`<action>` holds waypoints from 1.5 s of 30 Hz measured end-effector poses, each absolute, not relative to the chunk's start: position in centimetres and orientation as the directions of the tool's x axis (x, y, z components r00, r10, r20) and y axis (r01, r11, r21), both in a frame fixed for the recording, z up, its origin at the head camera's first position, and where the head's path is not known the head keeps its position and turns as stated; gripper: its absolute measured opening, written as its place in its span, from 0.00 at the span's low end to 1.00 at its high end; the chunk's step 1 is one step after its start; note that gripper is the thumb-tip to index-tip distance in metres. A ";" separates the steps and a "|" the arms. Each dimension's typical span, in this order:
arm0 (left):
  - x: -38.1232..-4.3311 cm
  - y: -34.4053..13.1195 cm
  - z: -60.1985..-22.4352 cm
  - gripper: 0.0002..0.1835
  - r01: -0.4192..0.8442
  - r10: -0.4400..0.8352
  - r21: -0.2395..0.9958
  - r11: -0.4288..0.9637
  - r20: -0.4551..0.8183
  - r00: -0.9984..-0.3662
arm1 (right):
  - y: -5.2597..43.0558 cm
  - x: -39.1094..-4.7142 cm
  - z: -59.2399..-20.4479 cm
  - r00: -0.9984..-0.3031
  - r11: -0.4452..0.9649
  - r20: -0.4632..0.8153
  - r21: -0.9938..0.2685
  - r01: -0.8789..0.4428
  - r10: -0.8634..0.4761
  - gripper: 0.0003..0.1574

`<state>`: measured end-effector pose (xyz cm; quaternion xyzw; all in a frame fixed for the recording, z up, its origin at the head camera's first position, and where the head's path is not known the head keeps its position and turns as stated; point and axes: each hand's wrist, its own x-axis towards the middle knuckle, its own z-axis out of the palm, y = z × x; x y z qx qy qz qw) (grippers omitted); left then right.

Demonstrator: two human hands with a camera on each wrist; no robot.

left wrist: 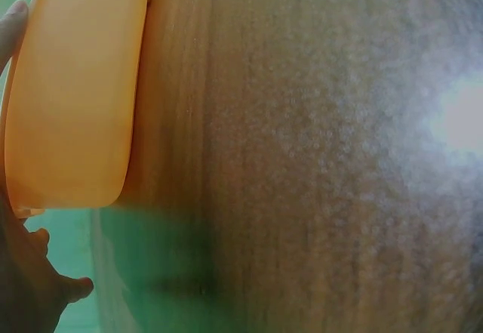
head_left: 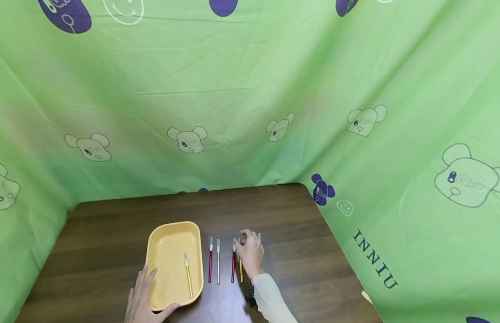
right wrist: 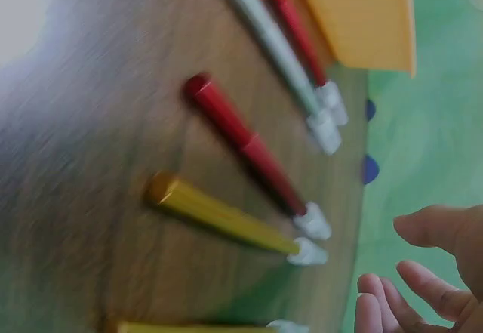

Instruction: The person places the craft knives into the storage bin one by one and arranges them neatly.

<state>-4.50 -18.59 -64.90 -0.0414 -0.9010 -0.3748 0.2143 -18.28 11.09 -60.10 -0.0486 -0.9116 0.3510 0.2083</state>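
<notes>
My left hand (head_left: 142, 300) rests at the near left corner of a yellow plastic tray (head_left: 167, 264), fingers along its left side and thumb by its near edge. A gold craft knife (head_left: 189, 278) with a clear cap lies in the tray. Right of the tray, capped craft knives lie in a row: a red one (head_left: 210, 264), a silver one (head_left: 218, 264), another red one (head_left: 233, 267) and a gold one (right wrist: 226, 216). Over the row's right end hovers my right hand (head_left: 251, 253), thumb and fingers apart and holding nothing. A further gold knife (right wrist: 196, 328) shows at the right wrist view's bottom edge.
The dark wooden table (head_left: 108, 242) is backed by green printed cloth (head_left: 233, 161) at its far side and both ends. A small pale piece (head_left: 367, 296) sits at the table's right edge. A dark object (head_left: 251, 297) is by my right wrist.
</notes>
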 end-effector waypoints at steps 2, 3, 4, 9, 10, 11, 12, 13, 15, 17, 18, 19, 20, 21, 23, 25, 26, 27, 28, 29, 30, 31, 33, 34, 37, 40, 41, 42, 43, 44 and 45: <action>-4.7 -18.6 -65.0 0.62 0.258 -0.081 0.657 0.708 0.439 -0.895 | 11.6 -18.3 -60.4 -0.908 0.756 0.344 -0.653 -0.047 0.241 0.18; -4.7 -18.6 -65.1 0.62 0.270 -0.079 0.655 0.705 0.451 -0.889 | 11.8 -18.3 -60.6 -0.907 0.758 0.344 -0.650 -0.042 0.244 0.18; -4.8 -18.6 -65.1 0.62 0.278 -0.078 0.657 0.701 0.458 -0.886 | 12.1 -18.3 -60.7 -0.906 0.758 0.343 -0.651 -0.039 0.248 0.18; -4.9 -18.6 -65.2 0.61 0.296 -0.072 0.662 0.689 0.470 -0.880 | 13.4 -18.4 -61.1 -0.897 0.753 0.335 -0.657 -0.005 0.287 0.20; -4.8 -18.6 -65.2 0.61 0.295 -0.073 0.662 0.689 0.468 -0.881 | 13.6 -18.4 -61.2 -0.896 0.754 0.330 -0.657 0.007 0.296 0.21; -4.8 -18.6 -65.2 0.61 0.294 -0.072 0.661 0.690 0.467 -0.881 | 13.9 -18.4 -61.4 -0.895 0.752 0.322 -0.659 0.022 0.308 0.21; -4.7 -18.6 -65.2 0.61 0.292 -0.072 0.661 0.691 0.465 -0.882 | 14.2 -18.3 -61.5 -0.894 0.752 0.315 -0.658 0.036 0.318 0.22; -4.7 -18.6 -65.2 0.61 0.289 -0.072 0.661 0.693 0.463 -0.884 | 14.4 -18.3 -61.7 -0.894 0.750 0.303 -0.660 0.053 0.329 0.23; -4.7 -18.6 -65.2 0.61 0.288 -0.073 0.661 0.693 0.461 -0.884 | 14.9 -18.3 -62.0 -0.895 0.749 0.285 -0.658 0.078 0.344 0.23; -4.7 -18.6 -65.2 0.61 0.288 -0.074 0.662 0.692 0.461 -0.884 | 15.3 -18.4 -62.3 -0.894 0.745 0.274 -0.661 0.092 0.354 0.23; -4.7 -18.6 -65.2 0.60 0.288 -0.073 0.662 0.692 0.461 -0.884 | 15.5 -18.4 -62.4 -0.894 0.745 0.272 -0.661 0.095 0.356 0.23; -4.7 -18.6 -65.1 0.60 0.289 -0.073 0.662 0.692 0.461 -0.884 | 15.6 -18.4 -62.5 -0.894 0.742 0.269 -0.663 0.097 0.357 0.22; -4.7 -18.6 -65.1 0.60 0.289 -0.073 0.662 0.691 0.461 -0.884 | 15.8 -18.5 -62.6 -0.895 0.741 0.268 -0.664 0.096 0.357 0.22; -4.6 -18.6 -65.1 0.60 0.288 -0.074 0.663 0.691 0.461 -0.884 | 15.9 -18.5 -62.6 -0.896 0.740 0.265 -0.666 0.096 0.355 0.21; -4.6 -18.5 -65.1 0.60 0.286 -0.075 0.664 0.691 0.460 -0.885 | 16.1 -18.5 -62.7 -0.900 0.736 0.258 -0.670 0.096 0.351 0.20; -4.6 -18.5 -65.0 0.60 0.283 -0.076 0.666 0.690 0.456 -0.887 | 16.3 -18.5 -62.7 -0.904 0.729 0.244 -0.678 0.099 0.351 0.19; -4.6 -18.5 -65.0 0.59 0.282 -0.076 0.667 0.689 0.453 -0.888 | 16.4 -18.4 -62.8 -0.905 0.724 0.239 -0.682 0.102 0.353 0.18; -4.6 -18.5 -65.0 0.59 0.280 -0.076 0.667 0.690 0.452 -0.889 | 16.4 -18.4 -62.8 -0.905 0.720 0.235 -0.686 0.105 0.355 0.18; -4.5 -18.5 -65.0 0.59 0.278 -0.075 0.668 0.691 0.449 -0.891 | 16.5 -18.4 -62.9 -0.904 0.717 0.233 -0.689 0.107 0.359 0.17; -4.5 -18.5 -65.0 0.59 0.278 -0.075 0.667 0.692 0.449 -0.890 | 16.5 -18.4 -62.9 -0.902 0.712 0.232 -0.693 0.108 0.363 0.17; -4.5 -18.5 -65.0 0.59 0.278 -0.075 0.667 0.691 0.448 -0.891 | 16.6 -18.3 -62.9 -0.901 0.709 0.232 -0.696 0.110 0.367 0.17; -4.5 -18.5 -65.0 0.59 0.277 -0.075 0.666 0.692 0.448 -0.891 | 16.6 -18.3 -62.9 -0.899 0.708 0.235 -0.698 0.108 0.369 0.16; -4.5 -18.5 -65.0 0.59 0.277 -0.075 0.668 0.691 0.447 -0.891 | 16.7 -18.3 -63.0 -0.896 0.704 0.242 -0.703 0.103 0.373 0.16; -4.5 -18.5 -64.9 0.59 0.277 -0.076 0.669 0.689 0.447 -0.891 | 16.7 -18.2 -63.0 -0.895 0.703 0.246 -0.704 0.101 0.374 0.15; -4.5 -18.4 -64.9 0.59 0.279 -0.074 0.673 0.685 0.445 -0.892 | 16.9 -18.2 -63.2 -0.893 0.700 0.249 -0.708 0.095 0.374 0.14; -4.4 -18.4 -64.8 0.59 0.282 -0.071 0.675 0.682 0.446 -0.892 | 17.1 -18.2 -63.4 -0.897 0.699 0.237 -0.708 0.105 0.374 0.14; -4.4 -18.4 -64.8 0.59 0.283 -0.072 0.676 0.681 0.446 -0.892 | 17.1 -18.2 -63.4 -0.898 0.699 0.231 -0.707 0.109 0.374 0.14; -4.4 -18.4 -64.8 0.59 0.283 -0.072 0.676 0.680 0.445 -0.892 | 17.2 -18.2 -63.4 -0.899 0.699 0.226 -0.706 0.113 0.374 0.14; -4.4 -18.4 -64.8 0.59 0.283 -0.072 0.677 0.680 0.446 -0.892 | 17.2 -18.2 -63.4 -0.900 0.700 0.223 -0.704 0.116 0.373 0.14; -4.4 -18.4 -64.8 0.59 0.283 -0.074 0.677 0.680 0.447 -0.892 | 17.2 -18.2 -63.4 -0.901 0.702 0.222 -0.703 0.116 0.372 0.14; -4.4 -18.4 -64.8 0.59 0.282 -0.075 0.676 0.680 0.448 -0.891 | 17.2 -18.2 -63.4 -0.902 0.702 0.222 -0.702 0.116 0.371 0.14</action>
